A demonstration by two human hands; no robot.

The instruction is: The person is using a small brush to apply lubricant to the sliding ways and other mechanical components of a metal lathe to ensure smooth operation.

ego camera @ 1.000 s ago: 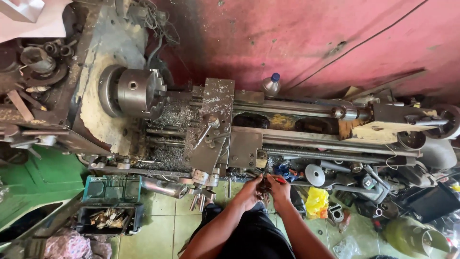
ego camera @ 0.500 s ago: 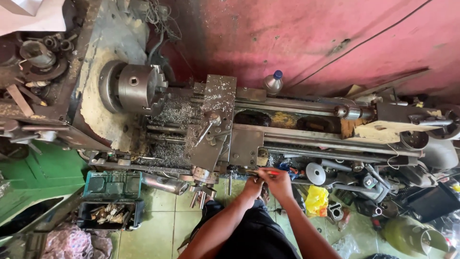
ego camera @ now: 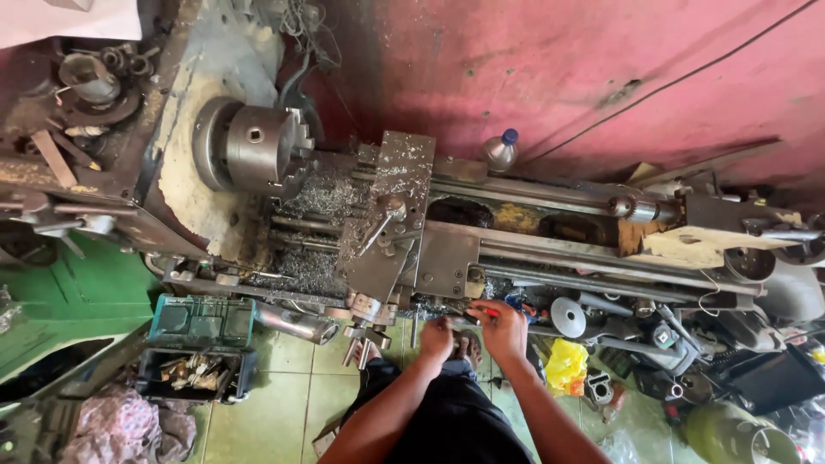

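I stand at a metal lathe and look down on it. Its chuck (ego camera: 258,148) is at the left and the carriage (ego camera: 391,223) sits mid-bed, covered in metal chips. My left hand (ego camera: 436,337) is curled just below the front of the carriage; whether it holds anything is hidden. My right hand (ego camera: 501,331) is beside it, closed around a thin tool with a red handle (ego camera: 485,312). Both hands are close together at the lathe's front edge, near the apron handles (ego camera: 369,314).
A green toolbox (ego camera: 199,344) with loose parts sits on the tiled floor at the left. A yellow bag (ego camera: 567,365), metal discs and tools lie at the right. The tailstock (ego camera: 705,228) is at the right end. A pink wall runs behind.
Both hands have shifted slightly up toward the lathe's front edge; the red-handled tool now shows in my right hand. The view moved a little.
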